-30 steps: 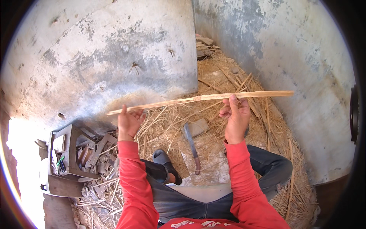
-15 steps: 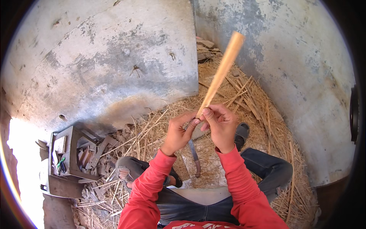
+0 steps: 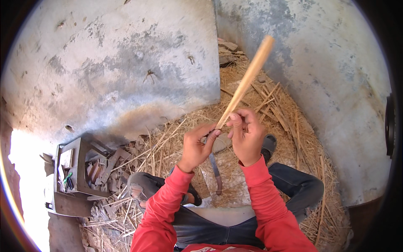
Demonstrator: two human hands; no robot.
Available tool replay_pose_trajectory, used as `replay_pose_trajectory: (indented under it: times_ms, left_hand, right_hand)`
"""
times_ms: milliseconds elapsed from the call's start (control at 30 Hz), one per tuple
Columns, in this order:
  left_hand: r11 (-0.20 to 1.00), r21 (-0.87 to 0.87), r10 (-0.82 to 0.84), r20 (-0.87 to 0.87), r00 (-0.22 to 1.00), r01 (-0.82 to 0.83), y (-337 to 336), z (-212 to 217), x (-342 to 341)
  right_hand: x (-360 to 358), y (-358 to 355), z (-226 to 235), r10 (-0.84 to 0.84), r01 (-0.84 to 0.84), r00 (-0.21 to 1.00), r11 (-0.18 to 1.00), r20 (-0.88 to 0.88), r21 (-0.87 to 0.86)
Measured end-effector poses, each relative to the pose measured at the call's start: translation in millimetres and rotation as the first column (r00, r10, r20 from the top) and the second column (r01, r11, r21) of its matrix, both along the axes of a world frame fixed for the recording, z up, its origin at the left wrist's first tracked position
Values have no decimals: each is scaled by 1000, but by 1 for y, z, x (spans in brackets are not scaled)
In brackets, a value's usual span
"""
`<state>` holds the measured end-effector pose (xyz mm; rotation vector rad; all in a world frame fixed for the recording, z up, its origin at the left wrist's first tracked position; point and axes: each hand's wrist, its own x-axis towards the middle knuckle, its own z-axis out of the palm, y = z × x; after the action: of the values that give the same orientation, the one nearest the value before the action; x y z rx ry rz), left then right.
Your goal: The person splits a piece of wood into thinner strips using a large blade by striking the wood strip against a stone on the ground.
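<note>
My left hand (image 3: 198, 145) is closed on the lower end of a long, pale wooden stick (image 3: 247, 81), pinched between thumb and fingers. The stick slants up and away to the right and looks wider at its far end. My right hand (image 3: 247, 134) is just right of the stick's lower part, with fingers curled and thumb close to them. Whatever it may hold is too small to make out. Below my hands lies a knife (image 3: 215, 171) with a dark blade and a brown handle, partly hidden by my left hand.
Straw and split wooden strips (image 3: 277, 109) cover the floor around my bent legs (image 3: 289, 182). A small wooden stool (image 3: 79, 168) lies on its side at the left, with scraps and a green-handled tool by it. Worn plaster walls (image 3: 159, 54) enclose the far side.
My right hand has shifted slightly up and to the right, its thumb lifting away from the stick. The stick's far end has swung a little to the right. My left hand keeps its hold.
</note>
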<state>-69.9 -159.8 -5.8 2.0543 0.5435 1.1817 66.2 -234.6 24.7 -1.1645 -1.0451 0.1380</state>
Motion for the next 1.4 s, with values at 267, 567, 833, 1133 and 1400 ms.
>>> replay_pose_trajectory:
  times_ms: [267, 567, 833, 1133, 1400]
  left_hand:
    - [957, 164, 230, 67, 971, -238, 44, -10, -14]
    - [906, -211, 423, 491, 761, -367, 88, -1, -56]
    - [937, -154, 347, 496, 796, -313, 92, -12, -41]
    - [942, -191, 336, 543, 770, -277, 95, -9, -40]
    - [951, -225, 304, 539, 786, -213, 91, -7, -23]
  right_hand:
    - [18, -1, -23, 79, 57, 816, 975, -573, 216]
    - [43, 10, -196, -64, -86, 964, 845, -259, -528]
    - [-46, -25, -438, 66, 226, 967, 214, 245, -950]
    - [-33, -64, -468, 160, -90, 985, 140, -67, -986]
    - [-3, -72, -507, -116, -599, 761, 252, -638, -760]
